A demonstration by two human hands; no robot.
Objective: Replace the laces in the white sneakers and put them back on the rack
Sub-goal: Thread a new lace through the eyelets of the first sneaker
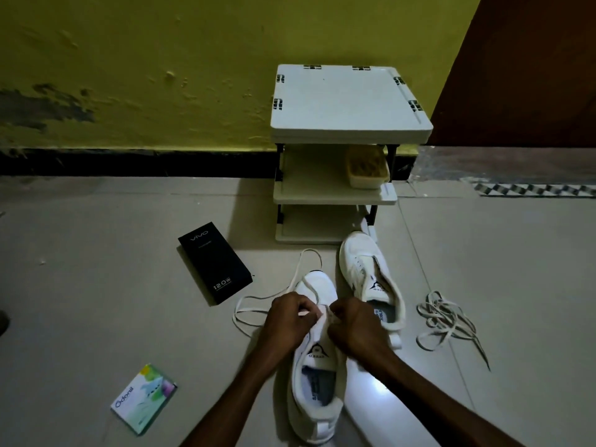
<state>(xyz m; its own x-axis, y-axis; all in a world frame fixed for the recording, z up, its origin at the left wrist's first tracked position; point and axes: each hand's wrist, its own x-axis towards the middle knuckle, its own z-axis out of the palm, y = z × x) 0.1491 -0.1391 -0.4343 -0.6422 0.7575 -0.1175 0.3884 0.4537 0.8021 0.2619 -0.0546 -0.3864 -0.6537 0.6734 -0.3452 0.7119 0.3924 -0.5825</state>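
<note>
Two white sneakers lie on the tiled floor. The near sneaker (317,375) points away from me, and a white lace (258,300) runs from its eyelets and loops out to the left. My left hand (290,317) and my right hand (351,324) are both closed over the eyelet area, pinching the lace and the shoe's upper. The far sneaker (371,272) has no lace and rests beside the white rack (348,124). A tangle of loose laces (448,321) lies to the right.
A black phone box (214,262) lies left of the sneakers. A small green and white carton (143,400) sits near the lower left. On the rack's middle shelf stands a plastic container (367,171). The yellow wall is behind the rack and a dark door stands at right.
</note>
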